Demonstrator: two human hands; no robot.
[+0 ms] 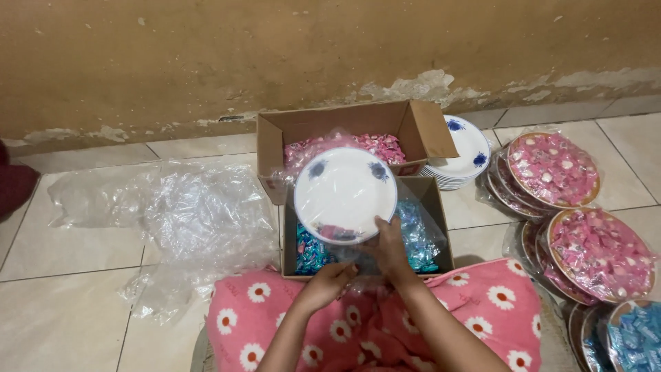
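A round white plate with blue flower prints [344, 191], sheathed in clear plastic film, is held upright above 2 open cardboard boxes.

Crinkled clear plastic sheeting [186, 213] is spread over glossy pale floor tiles [62, 255]. The far brown cardboard box [413, 127] is filled with pink wrapped sweets, the near box [434, 207] with blue ones. The plate's lower rim is pinched by the right hand [390, 248], fingers clamped; bunched film below is gripped by the left hand [327, 282], fingers curled.
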